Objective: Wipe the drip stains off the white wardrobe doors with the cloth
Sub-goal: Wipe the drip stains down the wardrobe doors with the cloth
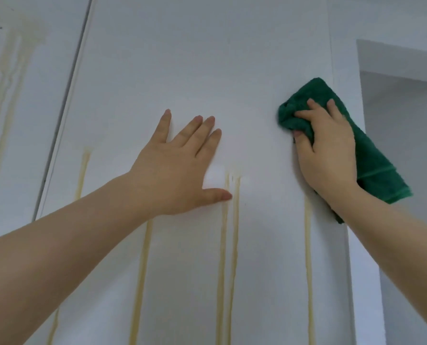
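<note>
A white wardrobe door [207, 58] fills the view. Yellowish drip stains [235, 232] run down its lower half in several streaks. My left hand [180, 165] lies flat on the door with fingers spread, its thumb touching the top of the middle streaks. My right hand [327, 150] presses a folded green cloth [371, 160] against the door near its right edge, above another streak [308, 257]. The upper part of this door looks free of stains.
A second white door [21, 120] to the left, past a dark vertical gap [63, 115], carries a large stain patch and long drips [6, 78]. At the right, the wardrobe's edge meets a white wall and a recessed opening [404, 100].
</note>
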